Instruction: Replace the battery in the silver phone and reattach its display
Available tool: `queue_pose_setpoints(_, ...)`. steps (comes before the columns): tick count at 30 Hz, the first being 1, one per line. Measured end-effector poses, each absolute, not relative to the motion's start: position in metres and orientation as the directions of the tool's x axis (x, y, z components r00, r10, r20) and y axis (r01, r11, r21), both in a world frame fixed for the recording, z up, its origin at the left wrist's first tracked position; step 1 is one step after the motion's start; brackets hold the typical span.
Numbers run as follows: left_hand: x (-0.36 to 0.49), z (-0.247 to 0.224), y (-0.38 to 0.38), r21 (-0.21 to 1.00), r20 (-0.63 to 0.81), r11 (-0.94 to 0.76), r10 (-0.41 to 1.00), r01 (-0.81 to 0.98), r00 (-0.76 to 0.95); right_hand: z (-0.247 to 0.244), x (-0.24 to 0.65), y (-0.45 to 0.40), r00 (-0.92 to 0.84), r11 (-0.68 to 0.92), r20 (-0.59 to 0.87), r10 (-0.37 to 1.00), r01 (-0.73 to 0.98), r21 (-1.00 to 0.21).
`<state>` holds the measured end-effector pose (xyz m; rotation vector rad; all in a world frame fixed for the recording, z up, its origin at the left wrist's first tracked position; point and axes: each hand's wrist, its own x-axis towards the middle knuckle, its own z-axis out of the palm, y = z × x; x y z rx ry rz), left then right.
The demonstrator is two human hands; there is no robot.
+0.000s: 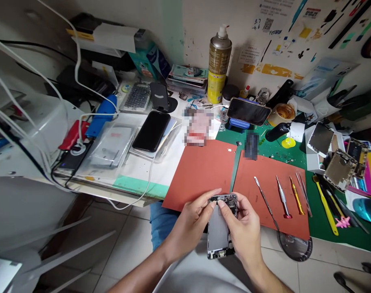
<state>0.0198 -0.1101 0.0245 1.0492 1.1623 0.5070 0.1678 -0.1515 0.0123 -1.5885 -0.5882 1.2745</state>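
Observation:
An opened smartphone [218, 232] with its inside facing up is held between both hands, in front of the table's near edge. A grey battery fills much of it, with small parts along its upper end. My left hand [194, 219] is closed around its left side, the thumb pressing near the top. My right hand [244, 221] grips the right side, and its thumb lies on the inside near the top, close to the left thumb. The fingers behind the phone are hidden.
Red-brown mats [200, 171] cover the front of the green work mat [318, 211]. Right of the hands lie a metal spudger [264, 199], screwdrivers [283, 197] and tweezers [303, 193]. A black phone [151, 131] and a spray can [218, 65] stand farther back. A white cable [148, 183] hangs over the table edge.

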Motion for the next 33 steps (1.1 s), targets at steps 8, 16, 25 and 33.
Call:
queue_pose_setpoints(8,0.022,0.030,-0.106,0.867,-0.498,0.457,0.801,0.200,0.331,0.013,0.167,-0.153,0.338,-0.409,-0.456,0.823,-0.204,-0.889)
queue_pose_setpoints(16,0.022,0.028,-0.109,0.868,-0.495,0.469,0.792,0.164,0.356,0.014,0.166,-0.151,0.352,-0.409,-0.450,0.821,-0.188,-0.893)
queue_pose_setpoints(25,0.023,0.031,-0.106,0.853,-0.521,0.488,0.782,0.183,0.342,0.018,0.167,-0.149,0.356,-0.429,-0.457,0.815,-0.159,-0.889)
queue_pose_setpoints(33,0.022,0.031,-0.101,0.802,-0.546,0.593,0.776,-0.070,0.317,0.024,0.184,-0.165,0.249,-0.451,-0.452,0.856,-0.066,-0.890)
